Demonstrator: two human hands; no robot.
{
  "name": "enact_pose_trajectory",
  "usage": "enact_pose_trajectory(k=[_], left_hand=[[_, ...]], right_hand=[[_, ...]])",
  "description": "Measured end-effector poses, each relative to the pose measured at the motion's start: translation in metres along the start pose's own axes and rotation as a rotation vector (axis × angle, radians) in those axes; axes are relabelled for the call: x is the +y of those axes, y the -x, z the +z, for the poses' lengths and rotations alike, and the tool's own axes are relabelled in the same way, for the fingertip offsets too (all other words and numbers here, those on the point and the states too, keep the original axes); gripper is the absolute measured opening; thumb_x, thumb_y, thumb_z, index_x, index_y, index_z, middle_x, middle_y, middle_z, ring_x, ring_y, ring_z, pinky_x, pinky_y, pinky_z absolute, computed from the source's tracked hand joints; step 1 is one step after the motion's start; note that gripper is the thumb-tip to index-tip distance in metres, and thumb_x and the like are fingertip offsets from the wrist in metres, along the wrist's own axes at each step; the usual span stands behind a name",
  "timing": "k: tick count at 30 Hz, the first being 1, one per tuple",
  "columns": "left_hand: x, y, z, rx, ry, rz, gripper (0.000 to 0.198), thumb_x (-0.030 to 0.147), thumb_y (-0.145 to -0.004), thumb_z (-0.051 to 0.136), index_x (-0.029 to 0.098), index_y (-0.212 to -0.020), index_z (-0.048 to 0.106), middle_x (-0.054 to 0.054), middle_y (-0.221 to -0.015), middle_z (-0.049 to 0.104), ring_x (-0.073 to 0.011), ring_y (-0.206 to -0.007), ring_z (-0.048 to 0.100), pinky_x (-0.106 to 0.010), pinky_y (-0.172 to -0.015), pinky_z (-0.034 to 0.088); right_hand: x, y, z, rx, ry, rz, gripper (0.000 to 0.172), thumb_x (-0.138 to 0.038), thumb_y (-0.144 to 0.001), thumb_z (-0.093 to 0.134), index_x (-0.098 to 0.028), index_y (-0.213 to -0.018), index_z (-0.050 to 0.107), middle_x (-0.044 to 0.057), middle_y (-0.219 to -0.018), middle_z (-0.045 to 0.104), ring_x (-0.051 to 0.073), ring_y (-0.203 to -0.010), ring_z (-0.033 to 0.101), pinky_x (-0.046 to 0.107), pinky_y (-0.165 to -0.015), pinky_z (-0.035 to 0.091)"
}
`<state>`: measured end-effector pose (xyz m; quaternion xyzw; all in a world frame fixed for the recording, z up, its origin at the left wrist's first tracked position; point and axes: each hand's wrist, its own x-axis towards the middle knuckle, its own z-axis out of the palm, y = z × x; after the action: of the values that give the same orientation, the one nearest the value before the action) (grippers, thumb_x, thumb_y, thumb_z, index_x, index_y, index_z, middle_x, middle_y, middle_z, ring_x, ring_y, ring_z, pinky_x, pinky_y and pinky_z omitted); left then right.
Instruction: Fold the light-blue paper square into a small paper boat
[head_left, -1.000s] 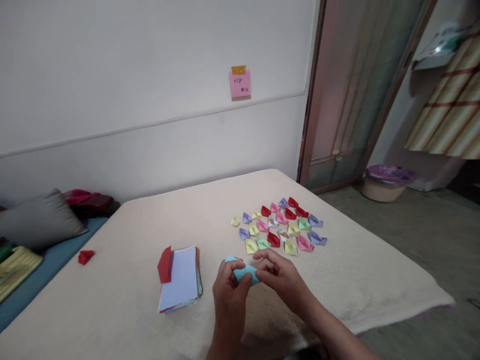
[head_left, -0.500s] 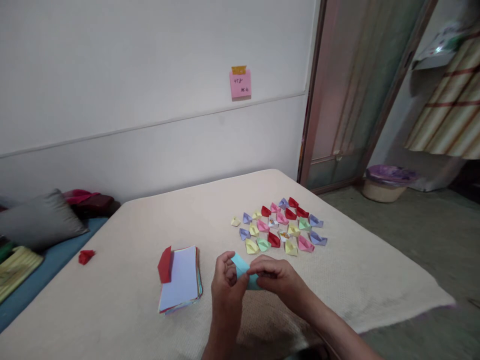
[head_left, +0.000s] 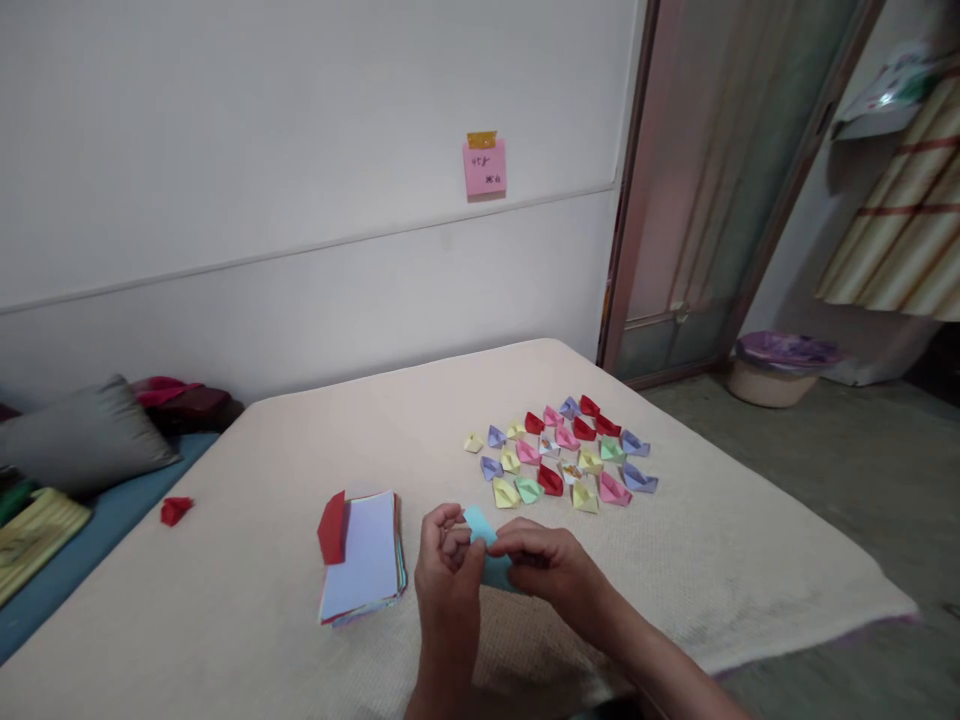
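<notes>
Hands (head_left: 551, 568) pinch blue paper (head_left: 481, 525), seemingly by its edges, near stack (head_left: 369, 560).

Soft, rather dim light lay palest across the middle of the wall (head_left: 352, 140) and greyed toward its left end. Shadow darkened the bed (head_left: 300, 445) between the left hand (head_left: 450, 575) and the right hand (head_left: 559, 570). Glare spotted a shiny package (head_left: 889, 97) at the far right, the floor (head_left: 810, 455) was murky, and the curtain (head_left: 896, 215) looked blurred and stretched near the edge.

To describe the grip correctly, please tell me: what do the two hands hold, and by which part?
A light-blue paper: the left hand holds its left edge, the right hand its right edge.
</notes>
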<state>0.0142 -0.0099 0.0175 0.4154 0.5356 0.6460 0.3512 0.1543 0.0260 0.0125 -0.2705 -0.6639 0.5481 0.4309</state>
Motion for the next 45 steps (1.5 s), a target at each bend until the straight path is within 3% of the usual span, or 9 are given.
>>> enact_pose_trajectory(k=[2, 7, 10, 16, 21, 26, 33, 41, 45], left_hand=[[-0.002, 0.001, -0.001, 0.006, -0.010, 0.018, 0.030, 0.024, -0.075, 0.064, 0.020, -0.102, 0.053, -0.001, -0.079, 0.062, -0.0151, -0.072, 0.061, -0.026, -0.068, 0.048], [-0.010, 0.003, -0.003, 0.075, -0.129, 0.189, 0.015, 0.026, -0.077, 0.063, 0.020, -0.089, 0.057, -0.009, -0.115, 0.055, -0.0180, -0.090, 0.060, -0.031, -0.079, 0.048], [-0.010, 0.002, -0.003, 0.095, -0.175, 0.225, 0.012, 0.027, -0.078, 0.063, 0.020, -0.087, 0.059, -0.009, -0.114, 0.054, -0.0187, -0.092, 0.058, -0.030, -0.079, 0.048], [-0.008, 0.001, -0.001, 0.128, -0.060, 0.107, 0.026, 0.032, -0.073, 0.068, 0.020, -0.094, 0.060, -0.009, -0.117, 0.054, -0.0162, -0.087, 0.060, -0.029, -0.077, 0.051], [-0.008, 0.001, -0.001, 0.121, -0.091, 0.093, 0.027, 0.034, -0.072, 0.068, 0.018, -0.093, 0.061, -0.010, -0.118, 0.053, -0.0195, -0.094, 0.060, -0.032, -0.082, 0.051], [-0.005, 0.003, 0.000, 0.212, -0.164, 0.188, 0.029, 0.029, -0.074, 0.067, 0.019, -0.099, 0.058, -0.010, -0.121, 0.052, -0.0209, -0.097, 0.059, -0.037, -0.086, 0.049], [0.006, 0.008, 0.000, 0.216, -0.382, 0.351, 0.011, 0.026, -0.079, 0.061, 0.022, -0.088, 0.062, -0.010, -0.114, 0.056, -0.0262, -0.110, 0.050, -0.040, -0.089, 0.043], [0.001, 0.005, -0.002, 0.225, -0.230, 0.195, 0.011, 0.026, -0.075, 0.065, 0.020, -0.084, 0.061, -0.007, -0.118, 0.053, -0.0187, -0.093, 0.056, -0.030, -0.079, 0.046], [-0.002, 0.003, -0.002, 0.241, -0.117, 0.102, 0.011, 0.029, -0.078, 0.061, 0.020, -0.084, 0.060, -0.007, -0.120, 0.054, -0.0186, -0.099, 0.055, -0.030, -0.083, 0.043]], right_hand=[[0.000, 0.000, 0.002, 0.022, 0.033, -0.028, 0.035, -0.003, -0.065, 0.055, -0.023, -0.087, 0.074, 0.003, -0.083, 0.065, 0.017, -0.076, 0.057, 0.026, -0.064, 0.043], [-0.003, 0.001, 0.007, 0.038, 0.112, -0.148, 0.033, -0.004, -0.074, 0.056, -0.025, -0.093, 0.072, 0.004, -0.090, 0.068, 0.018, -0.085, 0.060, 0.029, -0.074, 0.047], [-0.005, 0.003, 0.010, 0.032, 0.147, -0.181, 0.031, -0.005, -0.079, 0.056, -0.025, -0.097, 0.071, 0.004, -0.092, 0.068, 0.018, -0.088, 0.061, 0.029, -0.079, 0.048], [-0.007, 0.005, 0.013, 0.034, 0.193, -0.234, 0.038, 0.001, -0.078, 0.053, -0.025, -0.101, 0.069, 0.004, -0.096, 0.068, 0.018, -0.092, 0.061, 0.029, -0.082, 0.048], [-0.006, 0.005, 0.015, 0.034, 0.211, -0.250, 0.040, 0.002, -0.078, 0.050, -0.025, -0.102, 0.068, 0.005, -0.098, 0.067, 0.018, -0.094, 0.061, 0.030, -0.084, 0.048], [-0.005, 0.006, 0.016, 0.057, 0.232, -0.245, 0.037, -0.001, -0.079, 0.051, -0.025, -0.101, 0.068, 0.005, -0.097, 0.067, 0.019, -0.092, 0.061, 0.030, -0.081, 0.049], [-0.006, 0.006, 0.017, 0.058, 0.300, -0.235, 0.036, -0.003, -0.080, 0.050, -0.025, -0.101, 0.067, 0.005, -0.096, 0.067, 0.019, -0.091, 0.061, 0.030, -0.080, 0.050], [-0.002, 0.007, 0.019, 0.050, 0.407, -0.253, 0.038, -0.001, -0.080, 0.044, -0.024, -0.101, 0.066, 0.006, -0.095, 0.065, 0.018, -0.091, 0.060, 0.028, -0.080, 0.049], [0.001, 0.007, 0.019, 0.061, 0.433, -0.269, 0.041, 0.001, -0.077, 0.043, -0.024, -0.101, 0.065, 0.006, -0.096, 0.064, 0.018, -0.089, 0.060, 0.028, -0.078, 0.049]])
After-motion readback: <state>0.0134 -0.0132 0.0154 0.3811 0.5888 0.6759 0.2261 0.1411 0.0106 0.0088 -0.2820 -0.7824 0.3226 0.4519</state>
